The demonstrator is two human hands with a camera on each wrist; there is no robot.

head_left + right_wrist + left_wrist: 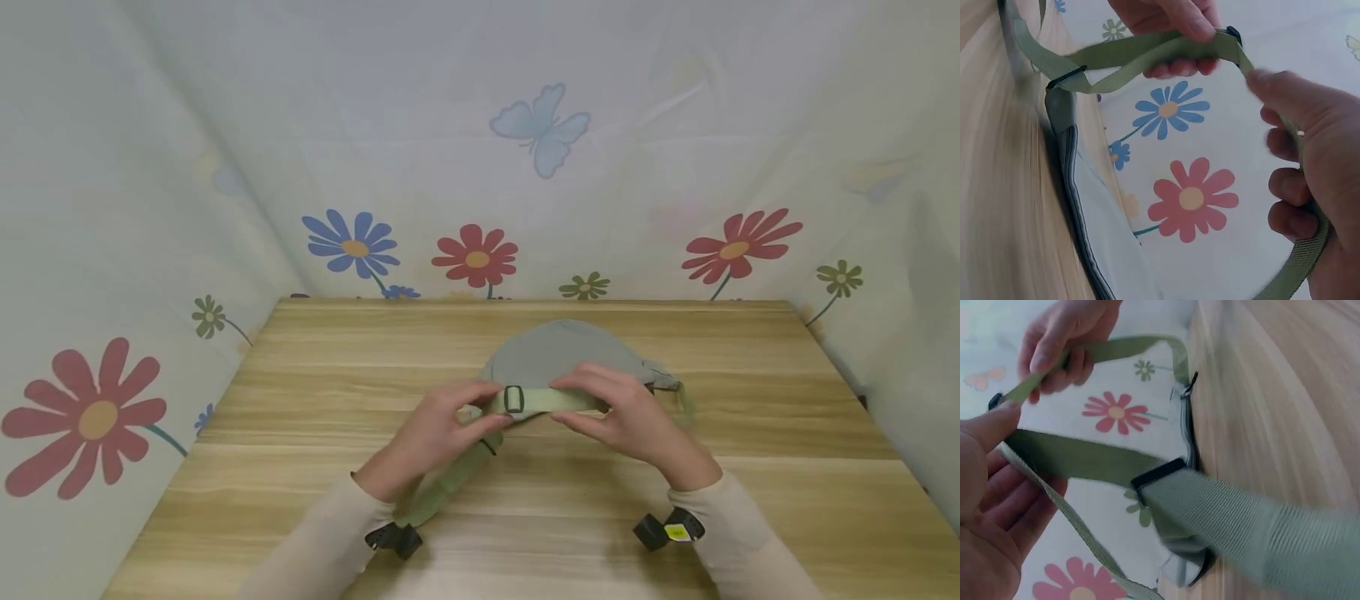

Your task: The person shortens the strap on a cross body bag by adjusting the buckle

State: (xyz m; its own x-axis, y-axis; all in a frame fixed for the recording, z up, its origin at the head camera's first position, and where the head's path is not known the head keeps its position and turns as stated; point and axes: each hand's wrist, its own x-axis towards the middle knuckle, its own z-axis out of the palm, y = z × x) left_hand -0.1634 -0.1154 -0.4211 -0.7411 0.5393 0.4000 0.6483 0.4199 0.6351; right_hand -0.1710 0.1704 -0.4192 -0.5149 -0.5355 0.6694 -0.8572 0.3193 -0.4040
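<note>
The strap (542,402) between the left hand (442,418) and the right hand (621,410) is pale green, its buckle (513,399) black. Just beyond them, the bag (561,352) is plain grey. Beneath, the table (570,533) has light-brown wood grain. Farther off, the whitish backdrop (420,108) carries red, blue and green flowers (475,259) and a pale-blue butterfly (543,130).

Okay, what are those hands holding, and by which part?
The gray bag, by its green strap: the left hand pinches it beside the black slider, the right hand grips it farther along.
</note>
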